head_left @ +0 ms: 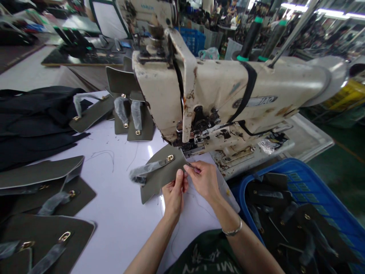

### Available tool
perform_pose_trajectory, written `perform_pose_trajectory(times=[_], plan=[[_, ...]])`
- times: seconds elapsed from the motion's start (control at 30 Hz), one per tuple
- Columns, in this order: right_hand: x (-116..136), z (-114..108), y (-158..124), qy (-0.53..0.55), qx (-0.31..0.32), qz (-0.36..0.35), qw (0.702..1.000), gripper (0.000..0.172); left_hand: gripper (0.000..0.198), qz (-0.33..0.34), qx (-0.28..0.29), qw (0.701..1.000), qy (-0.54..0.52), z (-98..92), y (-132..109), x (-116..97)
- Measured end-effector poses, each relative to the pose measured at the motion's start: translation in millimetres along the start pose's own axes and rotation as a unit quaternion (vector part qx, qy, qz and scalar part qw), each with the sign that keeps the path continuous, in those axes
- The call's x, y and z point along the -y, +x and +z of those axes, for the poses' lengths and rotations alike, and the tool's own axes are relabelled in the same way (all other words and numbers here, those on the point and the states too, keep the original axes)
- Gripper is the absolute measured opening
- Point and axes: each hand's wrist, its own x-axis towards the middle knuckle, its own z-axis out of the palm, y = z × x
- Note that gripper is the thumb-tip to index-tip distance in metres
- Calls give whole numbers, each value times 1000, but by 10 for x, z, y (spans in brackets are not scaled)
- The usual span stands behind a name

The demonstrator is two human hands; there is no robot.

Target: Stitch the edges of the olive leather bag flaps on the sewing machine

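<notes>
As though to keep it taut for close work, the left hand point(174, 196) pinches the olive flap point(162, 173), lying at twelve o'clock by the sewing machine point(216, 95), while the right hand point(203, 182) grips a small tool point(195, 169) at its tip.

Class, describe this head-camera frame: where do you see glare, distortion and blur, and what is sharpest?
In the head view, ceiling lights blow out at top right; the white table shows a glare streak beside the olive panel; wide-angle distortion bows the sewing machine; the far workshop is soft, the left hand and right hand sharper.
</notes>
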Motion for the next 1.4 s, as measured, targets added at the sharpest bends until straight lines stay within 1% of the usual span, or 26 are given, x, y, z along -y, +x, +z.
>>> perform_pose_trajectory(times=[0.07, 0.1, 0.13, 0.17, 0.2, 0.23, 0.27, 0.3, 0.33, 0.37, 0.4, 0.43, 0.5, 0.57, 0.67, 0.73, 0.83, 1.0, 1.1, 1.2, 1.3, 1.4], plan=[[-32, 47, -5, 23, -5, 20, 1000, 32, 48, -37, 73, 992, 93, -90, -85, -92], [-59, 70, -2, 47, -5, 38, 998, 34, 51, -41, 111, 981, 152, -156, -144, -158], [-91, 92, 4, 75, -6, 61, 995, 35, 52, -24, 137, 966, 217, -235, -205, -232], [-123, 111, 12, 105, -6, 83, 991, 34, 50, 24, 134, 948, 288, -326, -260, -308], [-150, 129, 22, 133, -6, 102, 986, 33, 46, 105, 100, 922, 359, -425, -300, -380], [-171, 144, 33, 160, -5, 118, 980, 30, 40, 194, 54, 885, 421, -526, -316, -443], [-183, 157, 43, 183, -5, 131, 974, 29, 32, 266, 13, 842, 470, -623, -303, -494], [-186, 167, 52, 204, -8, 141, 969, 28, 26, 312, -8, 800, 512, -709, -258, -533], [-180, 174, 60, 224, -11, 149, 963, 28, 25, 334, -10, 765, 551, -777, -184, -559], [-168, 177, 67, 243, -14, 156, 957, 28, 32, 337, 4, 738, 585, -823, -85, -577], [-151, 178, 72, 261, -18, 164, 951, 27, 43, 334, 26, 719, 609, -845, 30, -591], [-133, 177, 77, 276, -19, 173, 945, 27, 53, 331, 52, 708, 622, -842, 154, -606], [-103, 169, 83, 299, -16, 189, 935, 27, 66, 340, 102, 696, 624, -774, 395, -659], [-90, 164, 87, 312, -14, 200, 929, 27, 66, 364, 135, 679, 623, -656, 590, -755], [-102, 172, 89, 313, -14, 196, 929, 28, 54, 373, 150, 650, 645, -475, 755, -937], [-118, 185, 88, 308, -17, 193, 932, 29, 47, 357, 149, 640, 664, -391, 798, -1030], [-133, 203, 92, 306, -16, 189, 933, 27, 47, 342, 142, 633, 680, -327, 824, -1080], [-152, 229, 130, 322, -19, 188, 928, 25, 49, 356, 138, 630, 676, -308, 912, -1058], [-165, 256, 161, 329, -24, 190, 925, 24, 48, 356, 146, 630, 675, -316, 999, -1068], [-167, 285, 193, 330, -18, 182, 926, 25, 46, 346, 172, 647, 658, -328, 1081, -1093], [-150, 305, 228, 334, -17, 179, 925, 25, 42, 332, 194, 678, 626, -327, 1139, -1110], [-118, 316, 269, 340, -25, 185, 922, 24, 43, 315, 216, 711, 590, -318, 1194, -1105]])
